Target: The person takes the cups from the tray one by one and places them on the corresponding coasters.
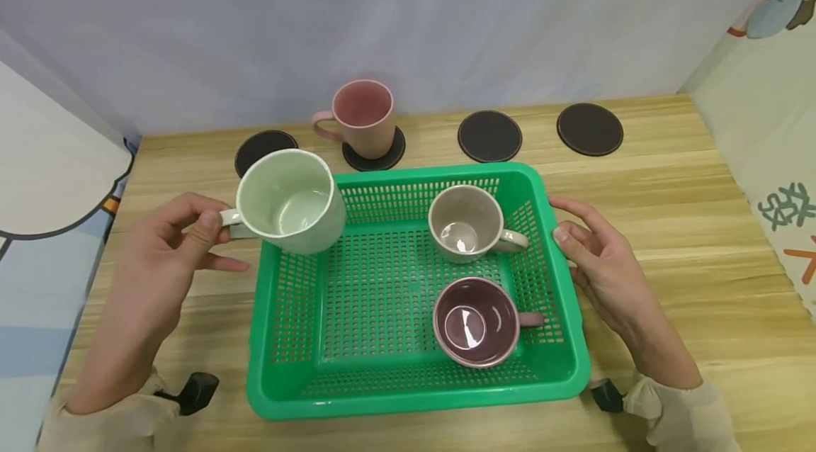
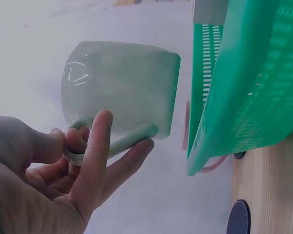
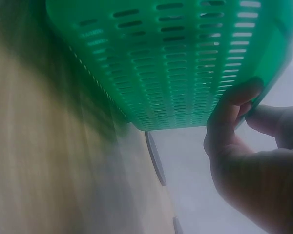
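Note:
My left hand (image 1: 168, 246) holds a pale green mug (image 1: 293, 204) by its handle, above the left rim of a green perforated basket (image 1: 414, 406). In the left wrist view the mug (image 2: 119, 87) is held up beside the basket wall, thumb and fingers round the handle. My right hand (image 1: 602, 268) grips the basket's right rim; the right wrist view shows thumb and fingers pinching that edge (image 3: 278, 48). Inside the basket, on the right, stand a beige mug (image 1: 446, 243) and a mauve mug (image 1: 443, 339), their handles pointing right.
A pink mug (image 1: 372, 133) stands on a round black coaster (image 1: 395, 154) behind the basket. Three other black coasters line the table's back: one at left (image 1: 255, 151), partly behind the green mug, and two at right (image 1: 489, 137). A pale cloth (image 1: 408, 13) hangs behind the wooden table (image 1: 676, 204).

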Demonstrator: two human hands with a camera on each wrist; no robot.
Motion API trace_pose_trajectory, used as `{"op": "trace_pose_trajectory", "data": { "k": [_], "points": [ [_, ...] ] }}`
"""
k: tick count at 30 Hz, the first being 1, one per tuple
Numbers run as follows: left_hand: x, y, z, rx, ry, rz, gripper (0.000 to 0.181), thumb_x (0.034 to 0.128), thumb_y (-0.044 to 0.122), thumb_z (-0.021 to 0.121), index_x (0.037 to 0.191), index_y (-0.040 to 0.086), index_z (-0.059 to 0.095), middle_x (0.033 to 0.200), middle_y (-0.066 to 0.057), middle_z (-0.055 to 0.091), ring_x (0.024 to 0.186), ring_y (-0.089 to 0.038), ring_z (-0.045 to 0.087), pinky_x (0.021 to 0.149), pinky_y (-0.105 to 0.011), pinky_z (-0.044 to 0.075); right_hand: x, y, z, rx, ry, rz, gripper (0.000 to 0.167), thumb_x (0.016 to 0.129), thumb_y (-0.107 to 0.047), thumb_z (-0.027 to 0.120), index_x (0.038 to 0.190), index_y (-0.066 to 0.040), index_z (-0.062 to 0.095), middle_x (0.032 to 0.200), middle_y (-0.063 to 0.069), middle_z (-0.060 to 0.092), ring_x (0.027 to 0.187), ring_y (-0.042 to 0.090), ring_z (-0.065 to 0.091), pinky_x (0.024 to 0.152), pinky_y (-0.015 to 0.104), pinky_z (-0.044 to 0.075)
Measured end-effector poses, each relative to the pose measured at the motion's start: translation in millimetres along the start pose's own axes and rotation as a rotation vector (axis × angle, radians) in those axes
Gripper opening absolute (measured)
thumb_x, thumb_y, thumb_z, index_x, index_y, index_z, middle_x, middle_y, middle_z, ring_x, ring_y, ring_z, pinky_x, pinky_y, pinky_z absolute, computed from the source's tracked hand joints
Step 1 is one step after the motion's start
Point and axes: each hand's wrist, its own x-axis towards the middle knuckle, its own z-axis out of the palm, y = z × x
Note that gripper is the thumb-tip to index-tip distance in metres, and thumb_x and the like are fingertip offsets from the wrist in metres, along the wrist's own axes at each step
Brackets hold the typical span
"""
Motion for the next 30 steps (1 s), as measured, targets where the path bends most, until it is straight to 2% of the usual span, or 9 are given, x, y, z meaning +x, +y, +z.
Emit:
{"op": "trace_pose_trajectory", "data": {
  "k": [3, 9, 19, 25, 30],
  "points": [
    [4.2, -0.2, -4.2, -0.027, 0.028, 0.02, 0.016, 0.1053, 0.011, 0.06, 0.104, 0.001, 0.073, 0.098, 0.0, 0.067, 0.086, -0.011, 0.064, 0.061, -0.03, 0.064, 0.3, -0.5, 0.1, -0.002, 0.001, -0.002, 0.045, 0.11, -0.005, 0.049, 0.154, -0.009, 0.043, 0.102, -0.001, 0.072, 0.083, 0.008, 0.074, 0.069, 0.026, 0.065],
    [14.9, -2.3, -12.4, -0.108, 0.085, 0.048, 0.017, 0.1037, 0.011, 0.062, 0.102, -0.001, 0.073, 0.089, -0.002, 0.067, 0.084, -0.008, 0.077, 0.056, -0.03, 0.063, 0.4, -0.2, -0.4, -0.004, 0.003, -0.004, 0.045, 0.11, -0.005, 0.049, 0.154, -0.01, 0.043, 0.102, -0.001, 0.072, 0.083, 0.008, 0.074, 0.069, 0.027, 0.065],
    [36.8, -8.0, -38.1, -0.207, 0.171, 0.02, 0.018, 0.1017, 0.014, 0.064, 0.099, -0.002, 0.072, 0.081, -0.003, 0.061, 0.079, -0.013, 0.08, 0.051, -0.03, 0.062, 0.0, 1.3, -0.9, -0.006, 0.001, -0.001, 0.045, 0.11, -0.006, 0.05, 0.154, -0.01, 0.043, 0.103, -0.001, 0.072, 0.083, 0.007, 0.073, 0.07, 0.026, 0.065],
    [54.0, -10.9, -48.3, -0.191, 0.207, 0.009, 0.021, 0.103, 0.016, 0.062, 0.097, -0.002, 0.071, 0.084, -0.004, 0.057, 0.08, -0.014, 0.08, 0.056, -0.03, 0.063, -1.1, 0.4, -0.7, -0.004, 0.001, -0.004, 0.045, 0.11, -0.005, 0.049, 0.154, -0.009, 0.043, 0.102, -0.001, 0.072, 0.083, 0.008, 0.074, 0.069, 0.026, 0.065],
    [63.4, -15.2, -54.2, -0.178, 0.213, -0.001, 0.021, 0.1032, 0.015, 0.061, 0.098, -0.002, 0.071, 0.085, -0.004, 0.054, 0.079, -0.012, 0.08, 0.058, -0.029, 0.064, -0.9, 0.2, -0.5, -0.007, -0.003, -0.003, 0.045, 0.11, -0.005, 0.048, 0.155, -0.009, 0.042, 0.102, -0.001, 0.072, 0.083, 0.008, 0.074, 0.069, 0.027, 0.065]
  ]
}}
